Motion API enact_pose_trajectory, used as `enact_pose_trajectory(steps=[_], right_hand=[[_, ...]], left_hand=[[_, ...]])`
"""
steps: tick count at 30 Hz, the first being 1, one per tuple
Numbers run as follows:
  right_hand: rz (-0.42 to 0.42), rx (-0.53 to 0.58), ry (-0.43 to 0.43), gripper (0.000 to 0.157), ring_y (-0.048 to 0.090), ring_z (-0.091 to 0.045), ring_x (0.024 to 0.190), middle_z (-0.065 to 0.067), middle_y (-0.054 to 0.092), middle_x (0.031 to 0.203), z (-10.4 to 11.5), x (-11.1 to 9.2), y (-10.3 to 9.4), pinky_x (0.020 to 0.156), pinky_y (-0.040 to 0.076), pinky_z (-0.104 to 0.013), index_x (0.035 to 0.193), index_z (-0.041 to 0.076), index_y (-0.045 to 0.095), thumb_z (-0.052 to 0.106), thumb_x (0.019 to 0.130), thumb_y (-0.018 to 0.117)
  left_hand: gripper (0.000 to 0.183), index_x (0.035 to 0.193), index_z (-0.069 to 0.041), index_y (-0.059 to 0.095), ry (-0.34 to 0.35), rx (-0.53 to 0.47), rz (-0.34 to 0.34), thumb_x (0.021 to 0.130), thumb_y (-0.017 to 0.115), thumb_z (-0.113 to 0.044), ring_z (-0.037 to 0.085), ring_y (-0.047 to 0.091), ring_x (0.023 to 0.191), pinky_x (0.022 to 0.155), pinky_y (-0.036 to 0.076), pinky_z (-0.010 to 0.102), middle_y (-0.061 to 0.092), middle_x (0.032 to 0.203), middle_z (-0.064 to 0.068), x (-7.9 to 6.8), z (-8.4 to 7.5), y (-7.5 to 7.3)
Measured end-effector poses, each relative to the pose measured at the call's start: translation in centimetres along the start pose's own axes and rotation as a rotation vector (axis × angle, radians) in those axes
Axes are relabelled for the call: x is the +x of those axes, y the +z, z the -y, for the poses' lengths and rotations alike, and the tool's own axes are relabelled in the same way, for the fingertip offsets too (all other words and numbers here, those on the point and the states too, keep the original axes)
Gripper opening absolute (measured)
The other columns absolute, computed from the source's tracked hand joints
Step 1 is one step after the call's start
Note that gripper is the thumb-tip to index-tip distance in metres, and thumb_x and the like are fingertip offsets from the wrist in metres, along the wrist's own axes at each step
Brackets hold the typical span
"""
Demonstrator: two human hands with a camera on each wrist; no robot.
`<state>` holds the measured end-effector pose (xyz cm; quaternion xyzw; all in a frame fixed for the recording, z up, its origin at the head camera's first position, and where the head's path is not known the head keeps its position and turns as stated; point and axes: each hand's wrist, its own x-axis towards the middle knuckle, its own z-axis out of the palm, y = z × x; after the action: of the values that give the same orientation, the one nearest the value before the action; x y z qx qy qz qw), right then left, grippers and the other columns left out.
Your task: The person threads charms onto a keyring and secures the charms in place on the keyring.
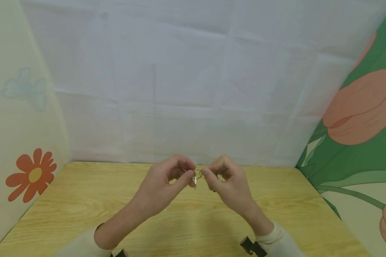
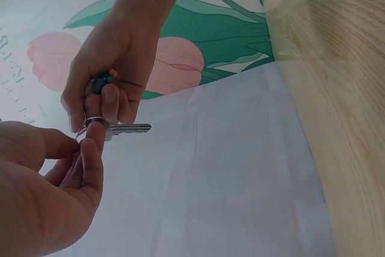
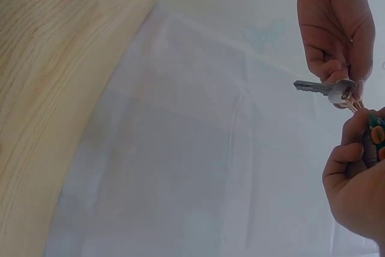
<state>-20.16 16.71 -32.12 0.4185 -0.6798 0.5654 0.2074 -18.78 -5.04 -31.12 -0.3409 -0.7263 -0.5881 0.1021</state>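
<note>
Over the table, my left hand [image 1: 161, 184] and right hand [image 1: 229, 184] meet at a thin metal key ring [image 1: 199, 174]. My left thumb and fingertips pinch one side of the ring, right where a silver key [image 3: 313, 87] sticks out beside them. On the other side, the right thumb and forefinger pinch the ring. A small dark green and orange trinket [image 2: 102, 81] sits within the curled right fingers, and part of it [image 3: 378, 133] shows in the right wrist view. Fingers hide where ring, key and trinket join.
Below the hands is a wood-grain table [image 1: 177, 228]. A white sheet [image 1: 186, 89] hangs behind its far edge. Flower-printed panels stand at the left [image 1: 19, 125] and right [image 1: 350, 157]. Dark wrist mounts [image 1: 253, 247] show near the sleeves.
</note>
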Motion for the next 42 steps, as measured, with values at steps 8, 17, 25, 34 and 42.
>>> enact_pose_trajectory(steps=[8,17,25,34,42], right_hand=[[-0.034,0.019,0.063,0.017,0.055,-0.019,0.053,-0.008,0.062,0.079,0.2,-0.1,0.0,0.047,0.048,-0.030,0.091,0.005,0.057,-0.010,0.096,0.064],[-0.066,0.064,0.168,0.017,0.051,-0.022,0.049,-0.009,0.060,0.067,0.3,-0.2,0.0,0.041,0.041,-0.038,0.087,0.006,0.055,-0.002,0.098,0.065],[-0.082,0.126,0.275,0.019,0.051,-0.023,0.051,-0.013,0.059,0.064,0.3,-0.3,0.0,0.044,0.043,-0.035,0.085,0.004,0.055,0.004,0.100,0.065],[-0.059,0.380,0.433,0.030,0.043,-0.016,0.051,-0.006,0.050,0.061,-0.1,-0.2,-0.1,0.051,0.039,-0.027,0.075,0.005,0.044,0.005,0.101,0.060],[-0.086,0.469,0.510,0.032,0.039,-0.014,0.052,-0.004,0.043,0.062,-0.5,-0.2,0.3,0.053,0.035,-0.025,0.072,0.008,0.041,0.000,0.100,0.056]], left_hand=[[0.009,0.108,-0.009,0.068,0.098,-0.016,-0.066,0.100,0.068,-0.006,0.018,0.071,0.077,0.067,0.059,0.033,0.071,0.091,-0.001,-0.1,0.1,0.6],[0.013,0.106,-0.009,0.071,0.222,0.032,-0.132,0.095,0.072,-0.002,0.014,0.072,0.077,0.067,0.060,0.032,0.073,0.091,-0.005,-0.6,-0.1,1.3],[0.022,0.108,-0.011,0.072,0.331,0.125,-0.137,0.092,0.074,0.005,0.011,0.072,0.081,0.068,0.059,0.026,0.073,0.093,-0.003,-0.7,0.1,1.7],[0.022,0.105,-0.009,0.072,0.400,0.190,-0.142,0.091,0.073,0.008,0.009,0.071,0.081,0.068,0.057,0.021,0.071,0.092,-0.001,-0.7,0.1,1.8],[0.022,0.101,-0.008,0.074,0.465,0.208,-0.216,0.087,0.076,0.009,0.009,0.071,0.078,0.069,0.056,0.020,0.072,0.088,-0.003,-0.8,-0.2,1.8]])
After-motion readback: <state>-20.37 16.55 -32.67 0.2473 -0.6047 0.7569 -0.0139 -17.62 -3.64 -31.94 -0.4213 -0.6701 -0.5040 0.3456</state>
